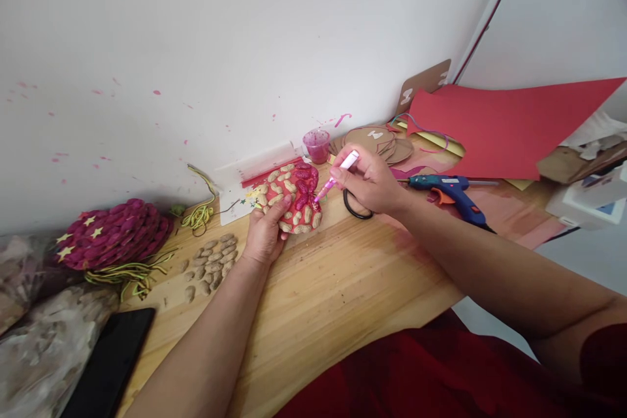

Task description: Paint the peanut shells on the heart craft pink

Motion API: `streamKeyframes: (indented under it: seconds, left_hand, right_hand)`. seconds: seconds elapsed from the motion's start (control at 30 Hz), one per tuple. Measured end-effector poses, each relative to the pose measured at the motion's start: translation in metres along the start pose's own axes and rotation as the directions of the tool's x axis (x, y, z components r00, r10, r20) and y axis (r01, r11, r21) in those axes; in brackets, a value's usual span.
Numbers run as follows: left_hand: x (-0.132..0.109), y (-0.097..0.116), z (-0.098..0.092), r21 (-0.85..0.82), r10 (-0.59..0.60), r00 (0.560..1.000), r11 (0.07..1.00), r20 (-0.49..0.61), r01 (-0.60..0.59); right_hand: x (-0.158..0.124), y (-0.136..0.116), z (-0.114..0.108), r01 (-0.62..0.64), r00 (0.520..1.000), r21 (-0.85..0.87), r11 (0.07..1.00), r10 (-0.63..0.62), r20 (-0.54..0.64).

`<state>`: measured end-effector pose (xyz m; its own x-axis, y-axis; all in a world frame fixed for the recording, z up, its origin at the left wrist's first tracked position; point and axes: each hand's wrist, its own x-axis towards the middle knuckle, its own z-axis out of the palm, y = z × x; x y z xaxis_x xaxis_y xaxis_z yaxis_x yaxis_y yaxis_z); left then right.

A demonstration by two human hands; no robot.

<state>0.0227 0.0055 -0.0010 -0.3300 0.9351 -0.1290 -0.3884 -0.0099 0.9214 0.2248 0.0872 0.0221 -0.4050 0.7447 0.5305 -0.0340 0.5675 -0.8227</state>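
My left hand point(267, 232) grips the near left edge of a round red craft piece point(289, 212) covered with peanut shells, the thumb lying on top. Some shells on its upper right are painted magenta; the others are bare tan. In my right hand point(365, 179) is a paintbrush point(349, 162) with a white handle end and a pink-smeared lower part, pinched between thumb and fingers. Its tip touches or hovers just over the shells at the right edge; I cannot tell which. Behind the piece stands a clear cup point(317, 145) stained with pink paint.
Loose peanut shells point(213, 261) lie left of my left forearm. Further left are a stack of magenta-painted pieces point(115, 232), a black phone point(112, 359) and plastic bags point(49, 353). To the right are cardboard cutouts point(375, 136), a blue glue gun point(443, 186) and red paper point(509, 124).
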Motion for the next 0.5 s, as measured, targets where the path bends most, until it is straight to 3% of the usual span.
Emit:
streamKeyframes:
  seconds: [0.1, 0.23, 0.4, 0.5]
  left_hand:
    - [0.0003, -0.0005, -0.0004, 0.012, -0.002, 1.000, 1.000, 0.000, 0.002]
    - [0.0007, -0.0007, -0.0005, 0.015, 0.005, 1.000, 1.000, -0.006, -0.005]
    - [0.0007, -0.0006, -0.0005, 0.018, -0.001, 1.000, 1.000, -0.018, 0.001]
    - [0.0004, -0.0003, 0.0003, 0.012, 0.002, 1.000, 1.000, -0.028, -0.001]
  right_hand:
    - [-0.0004, -0.0010, 0.0011, 0.017, 0.999, 0.008, 1.000, -0.017, 0.039]
    - [-0.0005, -0.0021, 0.0014, 0.023, 0.998, -0.071, 0.997, -0.027, -0.053]
    - [-0.0008, 0.0011, 0.0024, 0.012, 1.000, 0.019, 1.000, -0.013, 0.026]
    - [-0.0007, 0.0024, 0.0019, 0.008, 0.999, -0.021, 1.000, -0.009, -0.045]
